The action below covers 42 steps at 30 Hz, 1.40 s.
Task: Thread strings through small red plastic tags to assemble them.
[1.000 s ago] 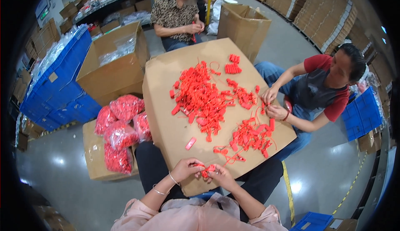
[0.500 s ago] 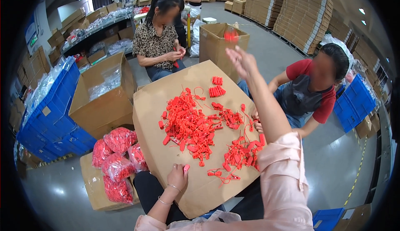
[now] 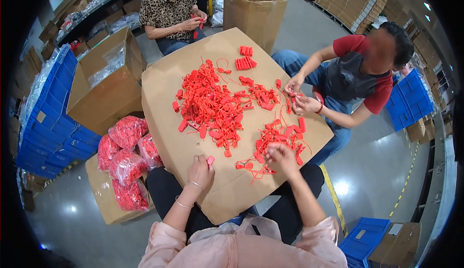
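Note:
My left hand rests at the near edge of the cardboard-topped table, closed on a small pinkish-red plastic piece that sticks out past the fingers. Over the near right heap of red corded pieces hovers my right hand, slightly blurred, with its fingers loosely bent and apart and nothing visible in them. A larger tangled heap of red corded pieces covers the middle of the cardboard sheet. Two neat rows of red pieces lie at its far end.
Across on the right, a co-worker's hands handle red pieces at the table edge; another co-worker sits at the far left. A tall open carton stands beyond. Bagged red pieces sit at left beside blue crates.
My right hand has come down from its raised, outstretched position to the near right heap. The red thing in the air by the tall carton is gone from sight. The view has tilted down.

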Tool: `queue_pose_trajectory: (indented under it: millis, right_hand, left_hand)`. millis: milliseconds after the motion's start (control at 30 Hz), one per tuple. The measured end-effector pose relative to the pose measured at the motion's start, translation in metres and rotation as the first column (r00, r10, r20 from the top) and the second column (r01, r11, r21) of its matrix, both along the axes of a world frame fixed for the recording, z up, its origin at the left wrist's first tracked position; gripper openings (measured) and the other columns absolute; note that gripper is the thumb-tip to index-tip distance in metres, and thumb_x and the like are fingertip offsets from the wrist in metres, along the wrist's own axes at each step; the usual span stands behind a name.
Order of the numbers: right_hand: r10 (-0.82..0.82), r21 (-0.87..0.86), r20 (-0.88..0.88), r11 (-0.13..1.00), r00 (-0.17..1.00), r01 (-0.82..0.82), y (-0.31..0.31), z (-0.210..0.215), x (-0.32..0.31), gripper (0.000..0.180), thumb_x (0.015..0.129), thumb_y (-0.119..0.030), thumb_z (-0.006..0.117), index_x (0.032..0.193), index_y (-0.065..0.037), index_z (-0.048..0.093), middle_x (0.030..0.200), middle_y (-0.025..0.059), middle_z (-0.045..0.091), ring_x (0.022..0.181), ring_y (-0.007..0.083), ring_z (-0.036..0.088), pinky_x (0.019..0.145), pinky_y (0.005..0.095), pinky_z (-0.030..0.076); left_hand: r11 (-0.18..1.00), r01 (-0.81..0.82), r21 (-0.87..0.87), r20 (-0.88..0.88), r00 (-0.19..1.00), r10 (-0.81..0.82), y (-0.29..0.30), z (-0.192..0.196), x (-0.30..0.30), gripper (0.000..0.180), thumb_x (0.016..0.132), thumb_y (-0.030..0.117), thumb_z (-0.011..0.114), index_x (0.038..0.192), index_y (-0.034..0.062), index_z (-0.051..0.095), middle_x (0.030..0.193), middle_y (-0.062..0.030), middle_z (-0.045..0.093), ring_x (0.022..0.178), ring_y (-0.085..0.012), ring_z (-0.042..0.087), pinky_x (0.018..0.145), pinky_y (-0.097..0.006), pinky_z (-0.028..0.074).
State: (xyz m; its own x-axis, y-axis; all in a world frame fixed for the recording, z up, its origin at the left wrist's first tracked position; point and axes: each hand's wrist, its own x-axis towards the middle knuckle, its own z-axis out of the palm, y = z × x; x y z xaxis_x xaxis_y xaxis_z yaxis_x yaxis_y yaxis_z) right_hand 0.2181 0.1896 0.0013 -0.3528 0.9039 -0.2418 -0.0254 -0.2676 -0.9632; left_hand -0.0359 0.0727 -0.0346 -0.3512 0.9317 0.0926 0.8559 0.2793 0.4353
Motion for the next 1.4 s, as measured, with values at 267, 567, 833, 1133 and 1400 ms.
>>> queue_pose_trajectory:
  millis: [267,567,833,1133,1400]
  right_hand:
    - [-0.215,0.673,0.685,0.551,0.696,-0.493,-0.09,-0.026,-0.015,0.019,0.074,-0.011,0.061,0.092,-0.005,0.058,0.088,0.0109,0.055,0.084,0.0293,0.053,0.075,0.0379,0.044]
    - [-0.402,0.654,0.756,0.433,0.517,-0.62,-0.044,-0.019,-0.048,0.012,0.069,-0.008,0.055,0.079,-0.003,0.058,0.082,0.0108,0.052,0.083,0.026,0.051,0.072,0.0355,0.042]
    - [-0.436,0.578,0.799,0.368,0.414,-0.729,-0.029,-0.021,-0.07,0.01,0.066,-0.01,0.055,0.073,-0.003,0.058,0.074,0.0095,0.054,0.081,0.0235,0.053,0.067,0.0336,0.044]
    - [-0.044,0.702,0.564,0.552,0.825,-0.45,-0.087,0.002,-0.103,0.01,0.078,-0.009,0.054,0.083,-0.001,0.051,0.078,0.0143,0.054,0.079,0.0299,0.055,0.067,0.0387,0.046]
    - [0.149,0.716,0.451,0.528,0.88,-0.456,-0.109,0.002,-0.106,0.017,0.078,-0.011,0.057,0.093,-0.005,0.053,0.092,0.0092,0.057,0.087,0.0271,0.055,0.072,0.0387,0.046]
  left_hand:
    - [0.999,0.041,-0.007,-0.036,0.998,-0.041,-0.009,0.007,0.006,0.022,0.071,0.015,0.057,0.09,0.003,0.056,0.09,-0.0171,0.052,0.07,-0.0334,0.058,0.061,-0.042,0.049]
    - [0.999,0.003,0.053,-0.032,0.999,-0.001,-0.031,0.005,-0.01,0.02,0.069,0.015,0.06,0.083,0.0027,0.053,0.086,-0.0152,0.051,0.07,-0.0326,0.056,0.062,-0.042,0.048]
    - [0.994,0.009,0.109,0.025,1.0,-0.012,-0.041,0.006,-0.01,0.02,0.07,0.015,0.061,0.083,0.0032,0.05,0.084,-0.0133,0.049,0.072,-0.0313,0.055,0.06,-0.04,0.046]
    - [0.985,-0.107,0.134,0.344,0.937,0.055,-0.052,-0.01,-0.02,0.019,0.073,0.012,0.063,0.081,0.0013,0.049,0.076,-0.0128,0.052,0.066,-0.0244,0.056,0.057,-0.035,0.044]
    - [0.956,-0.245,0.159,0.9,0.434,-0.039,-0.054,-0.017,-0.016,0.007,0.084,0.006,0.053,0.085,0.0024,0.047,0.07,-0.0029,0.056,0.057,-0.009,0.054,0.05,-0.021,0.044]
